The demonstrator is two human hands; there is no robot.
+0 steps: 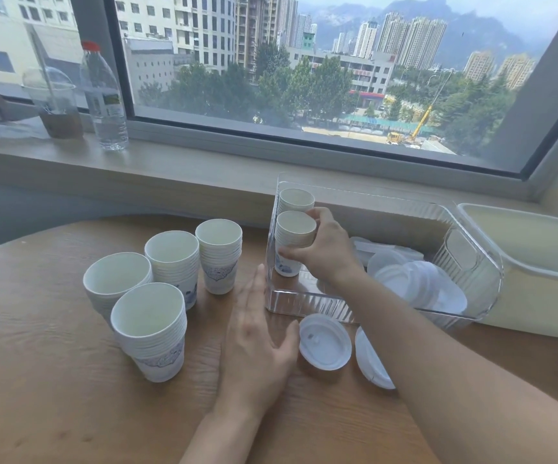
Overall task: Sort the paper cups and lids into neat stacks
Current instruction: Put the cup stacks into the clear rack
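On the windowsill at far left, a plastic cup [59,105] with a domed lid and a straw is standing beside a clear water bottle [105,98] with a red cap.

Below them, on the wooden table [53,380], 4 stacks of paper cups are standing upright and close together: a tilted stack [113,283] furthest left, a near stack [150,333] just in front of it, a middle stack [174,262] behind, and a taller stack [220,256] to the right.

Next, the left hand [257,339] is lying flat and relaxed with fingers straight, its fingertips reaching the near left corner of a clear plastic bin [304,301]; it is gripping nothing.

Inside the left end of that bin, 2 more stacks are standing. The back stack [296,200] is sitting against the far wall, and the front stack [292,242] is being grasped by the right hand [324,251], whose thumb and fingers are curling round its sides.

On the table in front of the bin, a white lid [325,341] is lying flat, and a second lid [369,360] is lying just right of it, partly hidden under the right forearm.

Further right inside the bin, a loose pile of lids [414,283] is leaning in a jumble.

Touching the bin's right end, a cream tub [538,279] is sitting at the table's edge.
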